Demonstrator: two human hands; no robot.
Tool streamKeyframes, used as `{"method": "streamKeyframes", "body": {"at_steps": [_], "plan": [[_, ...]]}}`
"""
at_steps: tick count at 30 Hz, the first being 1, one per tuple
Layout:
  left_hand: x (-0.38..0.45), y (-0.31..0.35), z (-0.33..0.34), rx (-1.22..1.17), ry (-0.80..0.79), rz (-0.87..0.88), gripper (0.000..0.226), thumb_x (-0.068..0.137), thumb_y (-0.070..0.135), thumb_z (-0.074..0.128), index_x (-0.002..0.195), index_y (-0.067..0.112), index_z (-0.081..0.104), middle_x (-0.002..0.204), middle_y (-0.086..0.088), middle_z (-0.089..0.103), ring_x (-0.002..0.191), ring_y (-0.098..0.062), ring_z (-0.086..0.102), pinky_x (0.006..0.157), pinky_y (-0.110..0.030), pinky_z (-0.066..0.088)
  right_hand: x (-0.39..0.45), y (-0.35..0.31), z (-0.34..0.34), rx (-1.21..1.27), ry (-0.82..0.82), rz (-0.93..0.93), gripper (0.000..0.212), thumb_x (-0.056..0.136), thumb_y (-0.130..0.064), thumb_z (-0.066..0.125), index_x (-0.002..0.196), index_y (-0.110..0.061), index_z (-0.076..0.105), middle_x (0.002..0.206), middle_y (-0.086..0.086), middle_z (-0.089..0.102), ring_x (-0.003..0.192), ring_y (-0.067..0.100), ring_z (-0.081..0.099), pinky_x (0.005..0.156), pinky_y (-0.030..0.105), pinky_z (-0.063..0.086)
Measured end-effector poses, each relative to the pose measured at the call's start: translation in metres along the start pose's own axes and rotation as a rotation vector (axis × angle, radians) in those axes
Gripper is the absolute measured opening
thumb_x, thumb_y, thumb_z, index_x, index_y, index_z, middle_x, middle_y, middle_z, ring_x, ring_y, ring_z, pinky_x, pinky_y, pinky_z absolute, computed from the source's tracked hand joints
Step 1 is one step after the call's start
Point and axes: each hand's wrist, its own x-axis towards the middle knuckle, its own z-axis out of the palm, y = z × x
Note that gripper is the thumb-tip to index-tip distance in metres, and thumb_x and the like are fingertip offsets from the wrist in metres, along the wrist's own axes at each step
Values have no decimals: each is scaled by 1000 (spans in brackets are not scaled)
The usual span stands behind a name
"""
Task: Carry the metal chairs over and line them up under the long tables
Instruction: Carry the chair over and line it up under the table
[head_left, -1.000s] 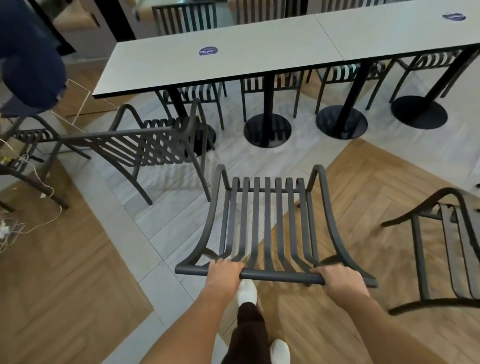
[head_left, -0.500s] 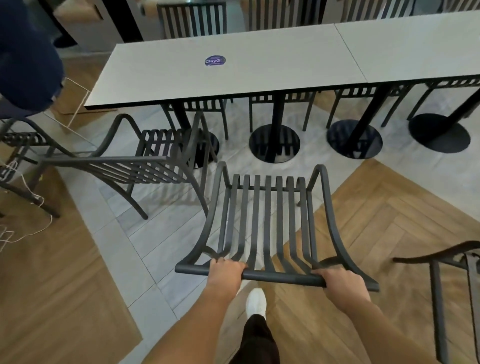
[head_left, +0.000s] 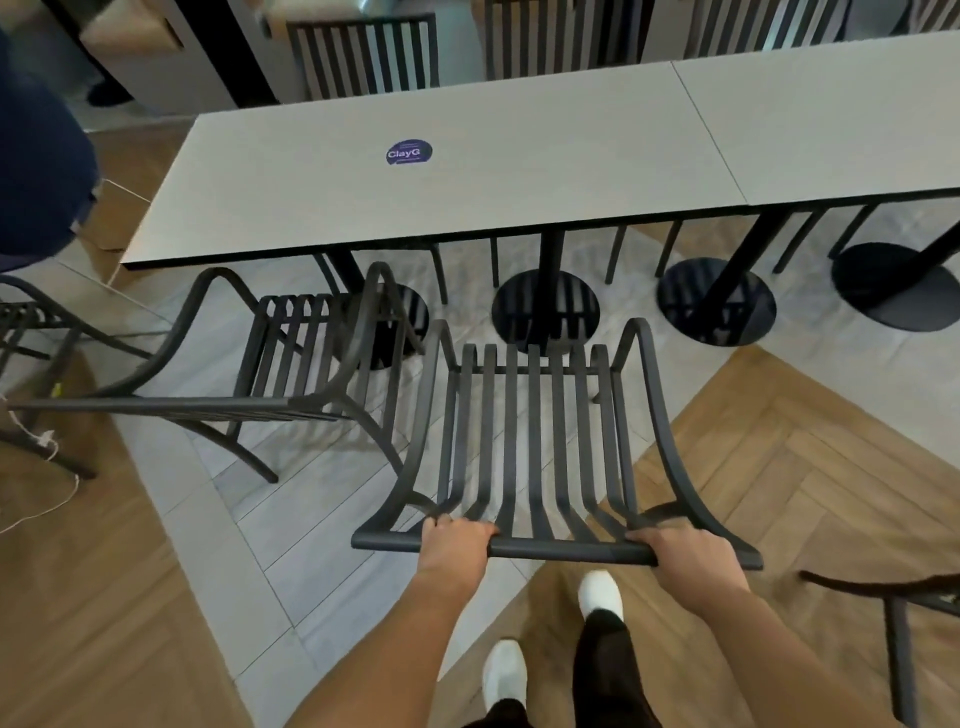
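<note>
I hold a dark metal slatted chair (head_left: 530, 426) in front of me by its top rail. My left hand (head_left: 454, 540) grips the rail left of centre, and my right hand (head_left: 685, 556) grips it near the right end. The chair's seat points toward the long grey table (head_left: 519, 171), whose near edge is just beyond the seat's front. A second table (head_left: 841, 124) butts against the first on the right.
Another metal chair (head_left: 291, 358) stands askew just left of mine, close to the table's left end. A further chair's arm (head_left: 893, 597) shows at lower right. Round black table bases (head_left: 717, 301) sit under the tables. Chairs line the far side. A person in blue (head_left: 36, 156) is at far left.
I have walked forward with the chair, so the table is much nearer. Both hands keep the same hold on the rail. The right-hand chair has slid toward the frame's edge.
</note>
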Motion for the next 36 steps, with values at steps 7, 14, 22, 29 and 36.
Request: {"method": "streamKeyframes", "body": {"at_steps": [7,14,22,29,36], "plan": [[60,16,-51,-48,-55,-54,46,104,19,55,145,39,50,126,-5,65,123,-30,52,107,-46,36,67,32,-49,-25,15,-74,47,102,-25,42,141,-51,50,124,-10,67,110,13,65,90,31,53],[109,30,-92,-52,-59,-100,46,105,17,52,144,41,52,130,-4,63,126,-30,49,108,-44,34,126,56,-80,-9,37,-89,48,101,-22,44,139,-50,53,120,-10,69,107,15,66,89,33,55],[155,30,-121,-86,-78,-124,39,104,22,56,137,43,56,121,-1,65,121,-28,51,108,-44,36,180,70,-104,-4,60,-109,50,99,-20,45,138,-49,55,115,-9,71,101,17,67,86,33,57],[180,22,-136,-76,-80,-96,34,104,22,55,129,44,60,115,0,64,118,-27,53,107,-47,36,203,72,-114,-6,83,-110,49,101,-21,43,137,-50,56,111,-8,71,94,16,68,83,33,59],[177,25,-140,-123,-89,-90,23,102,35,59,125,34,62,108,-1,65,109,-25,57,104,-44,42,202,71,-121,96,-13,-151,34,98,-45,61,132,-42,61,105,-13,69,96,12,65,82,28,53]]}}
